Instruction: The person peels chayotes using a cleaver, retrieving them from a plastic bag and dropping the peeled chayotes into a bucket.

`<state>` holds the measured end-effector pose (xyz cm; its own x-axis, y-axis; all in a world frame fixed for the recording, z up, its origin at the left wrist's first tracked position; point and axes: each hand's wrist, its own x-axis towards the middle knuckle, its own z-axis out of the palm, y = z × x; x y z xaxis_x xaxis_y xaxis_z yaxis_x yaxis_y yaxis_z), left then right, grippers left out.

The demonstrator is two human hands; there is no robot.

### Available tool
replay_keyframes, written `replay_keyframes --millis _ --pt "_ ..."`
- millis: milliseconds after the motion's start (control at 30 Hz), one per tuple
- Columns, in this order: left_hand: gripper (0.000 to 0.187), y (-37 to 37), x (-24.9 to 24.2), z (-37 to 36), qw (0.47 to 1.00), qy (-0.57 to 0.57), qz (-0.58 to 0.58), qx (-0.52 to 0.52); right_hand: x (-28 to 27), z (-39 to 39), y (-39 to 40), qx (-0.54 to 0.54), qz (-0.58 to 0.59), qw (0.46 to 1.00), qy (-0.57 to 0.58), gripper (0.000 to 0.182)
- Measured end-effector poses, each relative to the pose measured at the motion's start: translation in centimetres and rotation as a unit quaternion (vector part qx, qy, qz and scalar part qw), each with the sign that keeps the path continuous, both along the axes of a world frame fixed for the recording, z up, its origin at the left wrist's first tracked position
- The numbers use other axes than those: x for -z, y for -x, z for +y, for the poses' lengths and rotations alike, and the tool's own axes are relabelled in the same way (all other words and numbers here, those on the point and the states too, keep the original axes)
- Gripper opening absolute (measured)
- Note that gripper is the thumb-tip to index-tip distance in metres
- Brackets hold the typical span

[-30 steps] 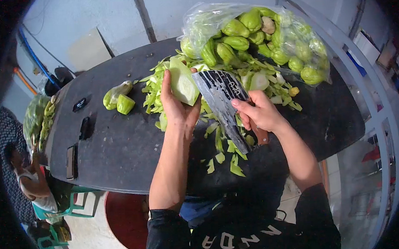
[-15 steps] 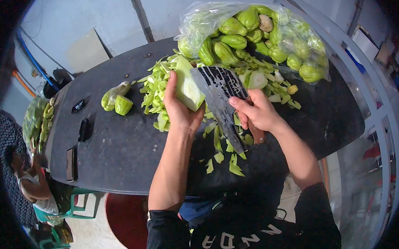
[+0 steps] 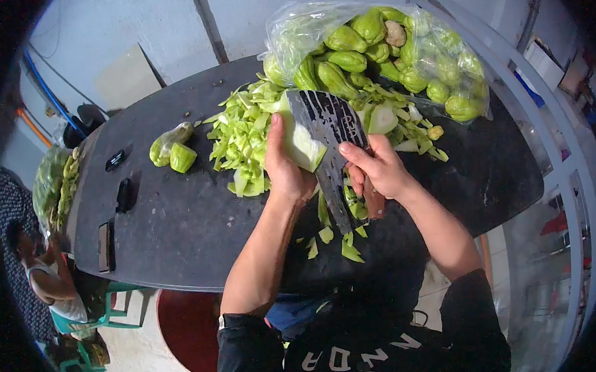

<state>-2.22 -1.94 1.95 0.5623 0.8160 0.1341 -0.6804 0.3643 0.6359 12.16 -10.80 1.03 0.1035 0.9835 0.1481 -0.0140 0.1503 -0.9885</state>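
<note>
My left hand is closed around a pale green, peeled chayote, held up over the table. In my right hand is a wide, dark cleaver, gripped by its brown wooden handle with the thumb against the blade. The blade lies along the right side of the chayote and covers part of it. Below the blade hang or lie some green peel strips. A heap of green peelings spreads on the table to the left of the chayote.
A clear plastic bag of whole chayotes lies at the back of the dark table. Cut chayote pieces and a phone sit to the left. A metal frame borders the right. Another person sits far left.
My left hand and the chayote have moved a little to the right. The cleaver is more upright, its blade now overlapping the chayote's right side.
</note>
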Motion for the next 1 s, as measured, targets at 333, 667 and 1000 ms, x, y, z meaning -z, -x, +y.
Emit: replay_keyframes --millis 333,667,1000 --pt "0.054 -1.1 0.5 0.2 0.999 0.0 0.009 -0.05 -0.8 -0.5 0.2 0.064 0.011 0.996 -0.054 0.034" --pt "0.054 -0.1 0.0 2.7 0.94 -0.089 -0.127 -0.304 0.4 -2.1 3.9 0.199 -0.521 0.768 -0.316 0.017" --pt "0.058 -0.1 -1.8 0.5 0.899 -0.198 -0.091 -0.38 -0.4 -2.2 5.1 0.159 -0.534 0.756 -0.344 0.019"
